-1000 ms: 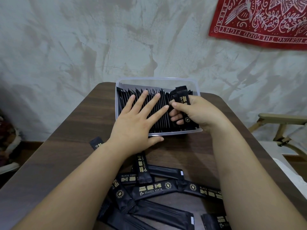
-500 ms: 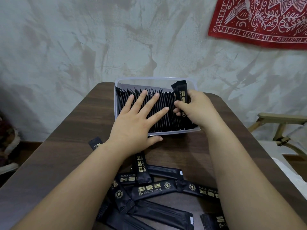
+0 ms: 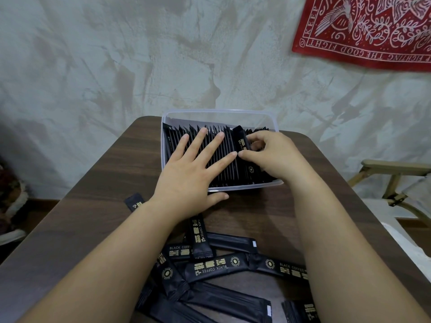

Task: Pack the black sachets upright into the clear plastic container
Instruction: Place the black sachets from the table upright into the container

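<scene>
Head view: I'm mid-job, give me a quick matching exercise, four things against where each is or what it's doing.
1. left hand
2. right hand
3. loose sachets
4. red cloth

A. hangs on the wall
B. pinches one sachet in the container
C. lie flat on the table
D. rests flat on the packed sachets

Pairs: 1-D, 2-B, 3-C, 4-A

My left hand (image 3: 186,176) covers the packed sachets (image 3: 224,159) under its palm and fingers. My right hand (image 3: 272,157) hides most of its fingertips behind the sachet (image 3: 243,148) it pinches. Nearer me than my fingers, loose sachets (image 3: 221,269) run under my forearms and off the lower edge; their round emblems' print is too small to read.
</scene>
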{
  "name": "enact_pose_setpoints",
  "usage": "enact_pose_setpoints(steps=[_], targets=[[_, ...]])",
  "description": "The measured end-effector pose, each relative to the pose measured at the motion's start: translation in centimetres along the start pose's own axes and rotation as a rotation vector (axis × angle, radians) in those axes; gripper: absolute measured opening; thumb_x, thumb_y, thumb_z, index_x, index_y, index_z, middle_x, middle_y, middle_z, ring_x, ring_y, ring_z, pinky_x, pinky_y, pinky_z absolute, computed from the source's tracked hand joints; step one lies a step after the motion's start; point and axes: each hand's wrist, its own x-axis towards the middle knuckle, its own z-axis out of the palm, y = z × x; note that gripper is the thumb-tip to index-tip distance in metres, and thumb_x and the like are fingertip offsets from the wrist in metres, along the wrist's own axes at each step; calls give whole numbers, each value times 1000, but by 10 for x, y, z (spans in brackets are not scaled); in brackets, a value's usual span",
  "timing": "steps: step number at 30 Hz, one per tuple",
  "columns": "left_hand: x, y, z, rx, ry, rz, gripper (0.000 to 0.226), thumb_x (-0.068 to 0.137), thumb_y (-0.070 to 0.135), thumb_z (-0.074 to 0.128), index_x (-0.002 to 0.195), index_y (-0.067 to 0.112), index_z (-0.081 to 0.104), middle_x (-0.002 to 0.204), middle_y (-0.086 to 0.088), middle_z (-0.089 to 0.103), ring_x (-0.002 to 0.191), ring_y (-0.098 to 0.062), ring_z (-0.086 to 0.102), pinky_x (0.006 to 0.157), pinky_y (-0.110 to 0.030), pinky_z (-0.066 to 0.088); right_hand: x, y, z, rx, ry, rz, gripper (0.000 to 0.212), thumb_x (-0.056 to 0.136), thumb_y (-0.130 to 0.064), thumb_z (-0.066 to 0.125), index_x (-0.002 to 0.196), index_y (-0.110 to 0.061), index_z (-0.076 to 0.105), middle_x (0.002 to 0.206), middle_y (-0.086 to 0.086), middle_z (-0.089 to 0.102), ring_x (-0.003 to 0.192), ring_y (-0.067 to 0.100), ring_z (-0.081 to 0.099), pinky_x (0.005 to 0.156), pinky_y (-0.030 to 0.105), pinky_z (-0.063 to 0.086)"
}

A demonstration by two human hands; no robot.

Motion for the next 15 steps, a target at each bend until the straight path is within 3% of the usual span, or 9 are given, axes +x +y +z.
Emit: enact_pose_setpoints(steps=[3,7,15], targets=[[-1,-1,1,10,2,-1,83,79,71,37,150,30,23,159,-11,28,146,-39,25,117,-54,18,0,-1,2,50,31,33,39,76,-33,77,112,-25,63,89,-8,60,90,12,60,74,30,54],[0,-1,1,12,13,-3,86,80,71,30,150,21,33,157,-12,33,144,-39,29,116,-51,13,-2,-3,2,209,-6,75,47,76,-30,77,118,-18,60,94,0,64,81,9,62,56,21,51],[0,-1,1,21,3,-8,86,80,71,26,150,21,22,158,-11,31,145,-38,27,116,-50,9,-3,-4,3,199,-67,87,43,84,-23,71,125,-15,58,104,1,62,93,12,63,63,23,55]])
